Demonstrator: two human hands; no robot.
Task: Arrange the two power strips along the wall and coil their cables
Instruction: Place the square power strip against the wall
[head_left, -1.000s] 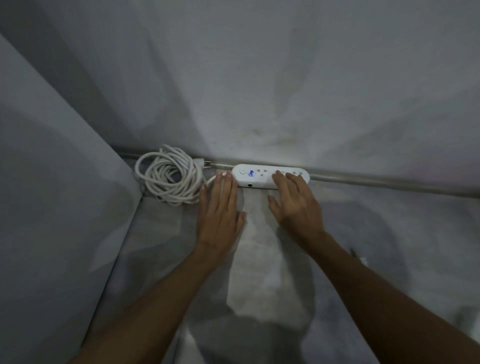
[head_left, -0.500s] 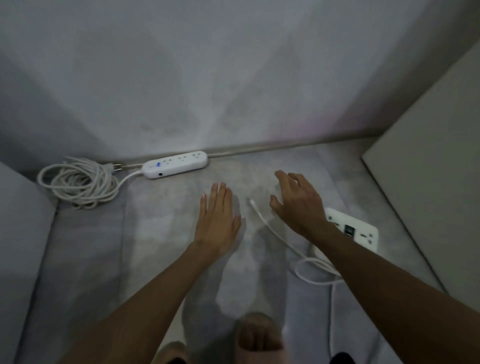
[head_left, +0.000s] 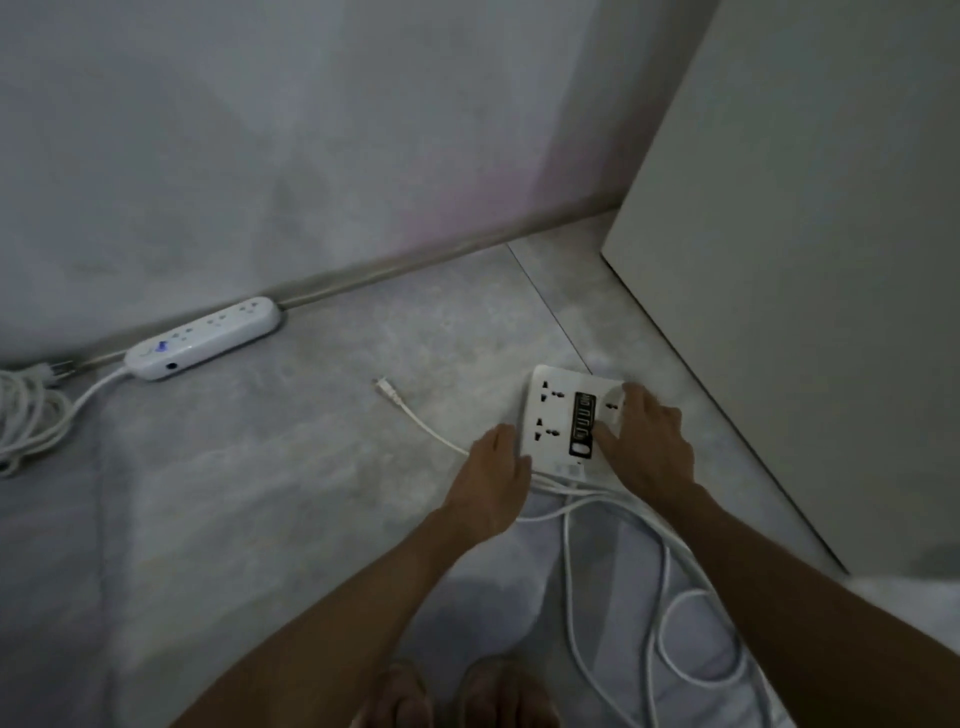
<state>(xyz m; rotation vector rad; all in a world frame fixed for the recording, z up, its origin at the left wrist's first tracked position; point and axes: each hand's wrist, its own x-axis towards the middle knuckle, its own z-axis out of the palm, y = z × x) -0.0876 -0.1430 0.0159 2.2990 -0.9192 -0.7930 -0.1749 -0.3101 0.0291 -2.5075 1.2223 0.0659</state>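
A long white power strip (head_left: 202, 338) lies against the foot of the wall, and its coiled cable (head_left: 26, 421) sits at the far left edge. A square white power strip (head_left: 558, 410) with a black centre panel lies on the floor near the right. My left hand (head_left: 493, 467) grips its lower left edge with curled fingers. My right hand (head_left: 647, 441) lies on its right half, thumb on top and fingers curled over the far corner. Its loose white cable (head_left: 649, 597) sprawls in loops toward me, with the plug end (head_left: 387, 389) lying left of the strip.
A tall pale cabinet panel (head_left: 805, 260) stands close to the right of the square strip. The grey wall (head_left: 311, 156) and its baseboard run across the back. My feet (head_left: 457, 696) show at the bottom edge, on the grey tiled floor (head_left: 260, 493).
The view swung right from the long strip. Both hands left it, crossed the floor and took hold of the square strip.
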